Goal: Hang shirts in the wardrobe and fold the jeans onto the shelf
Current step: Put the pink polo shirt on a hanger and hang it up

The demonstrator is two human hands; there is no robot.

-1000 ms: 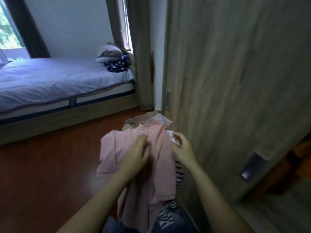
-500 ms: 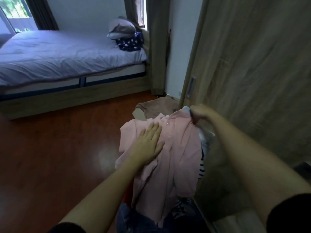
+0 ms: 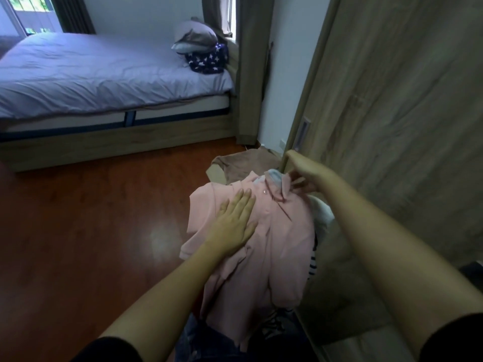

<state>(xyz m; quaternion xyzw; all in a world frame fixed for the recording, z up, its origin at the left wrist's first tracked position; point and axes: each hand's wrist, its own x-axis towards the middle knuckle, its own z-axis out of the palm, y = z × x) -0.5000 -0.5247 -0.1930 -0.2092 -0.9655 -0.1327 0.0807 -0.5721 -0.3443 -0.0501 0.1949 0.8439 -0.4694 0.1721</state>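
Observation:
A pink polo shirt (image 3: 271, 244) hangs in front of me, low in the middle of the view. My right hand (image 3: 304, 173) pinches it at the collar and holds it up. My left hand (image 3: 235, 220) lies flat on the shirt's chest with straight fingers. A striped garment (image 3: 312, 265) shows behind the shirt's right edge. Dark blue jeans (image 3: 198, 340) lie below the shirt's hem. The wardrobe's wooden door (image 3: 392, 113) stands just to the right of my right hand.
A bed (image 3: 104, 71) with a grey cover, pillows and a star-patterned cloth (image 3: 206, 60) fills the upper left. A brown garment (image 3: 245, 163) lies on a box beyond the shirt. Red-brown wooden floor (image 3: 78, 231) spreads to the left.
My right hand moved up to the collar and lifted the shirt. My left hand opened and now lies flat on the shirt's front. The view turned a little to the left.

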